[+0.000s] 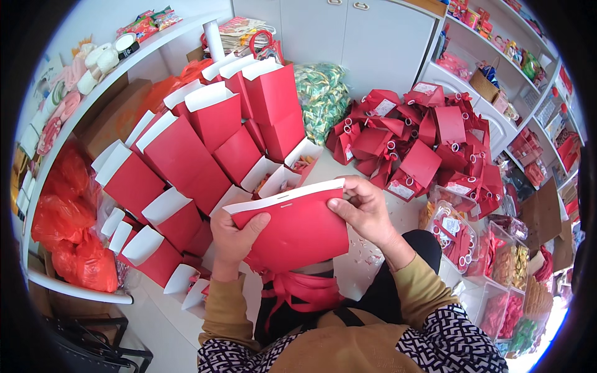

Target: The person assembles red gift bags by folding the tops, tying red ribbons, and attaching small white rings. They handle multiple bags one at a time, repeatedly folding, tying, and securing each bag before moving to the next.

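Note:
Between my two hands is a red paper gift bag (294, 233) with a white inner face and small slots near its top edge. My left hand (238, 235) grips its upper left corner, thumb on the red front. The upper right corner is pinched between thumb and fingers of my right hand (366, 210). Red ribbons (303, 289) lie across my lap below the bag. Just beyond it, open red boxes with white insides (261, 172) hold small wrapped items. Stacked open red bags (182, 154) stand to the left.
A heap of closed red gift bags with white rings (419, 140) lies at the right back, beside a large bag of green wrapped sweets (322, 102). Clear bins (496, 261) of packets stand at right. A curved white shelf (70, 121) runs along the left; paper scraps (368, 252) dot the floor.

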Motion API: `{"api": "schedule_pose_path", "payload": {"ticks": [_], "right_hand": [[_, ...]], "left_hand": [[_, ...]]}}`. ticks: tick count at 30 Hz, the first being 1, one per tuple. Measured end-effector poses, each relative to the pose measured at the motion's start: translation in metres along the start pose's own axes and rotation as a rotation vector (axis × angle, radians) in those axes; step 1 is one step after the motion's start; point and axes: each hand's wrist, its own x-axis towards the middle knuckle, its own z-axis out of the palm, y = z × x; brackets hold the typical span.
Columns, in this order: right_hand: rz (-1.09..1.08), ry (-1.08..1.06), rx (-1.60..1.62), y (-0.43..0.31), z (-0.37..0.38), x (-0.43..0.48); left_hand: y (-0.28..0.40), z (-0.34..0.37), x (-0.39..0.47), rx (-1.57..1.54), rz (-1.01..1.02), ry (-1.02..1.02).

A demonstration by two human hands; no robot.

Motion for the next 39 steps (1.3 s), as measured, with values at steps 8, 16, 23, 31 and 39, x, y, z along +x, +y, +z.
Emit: {"api": "schedule_pose_path", "payload": {"ticks": [8, 16, 23, 31, 39], "right_hand": [[-0.01, -0.191, -0.31, -0.032, 0.004, 0.026], [-0.099, -0.449, -0.323, -0.046, -0.005, 0.031], [-0.265, -0.471, -0.39, -0.042, -0.012, 0.014], [-0.443, -0.579, -0.46, -0.04, -0.022, 0.011], [-0.494, -0.445, -0.634, -0.036, -0.03, -0.01]], "left_hand": [[0.025, -0.006, 0.013, 0.164, 0.009, -0.206], [0.037, -0.01, 0.027, 0.208, 0.253, -0.432], [0.029, -0.006, 0.02, 0.239, 0.458, -0.507], [0.036, -0.011, 0.019, 0.26, 0.511, -0.611], [0.042, -0.016, 0.005, 0.365, 0.465, -0.502]]}}
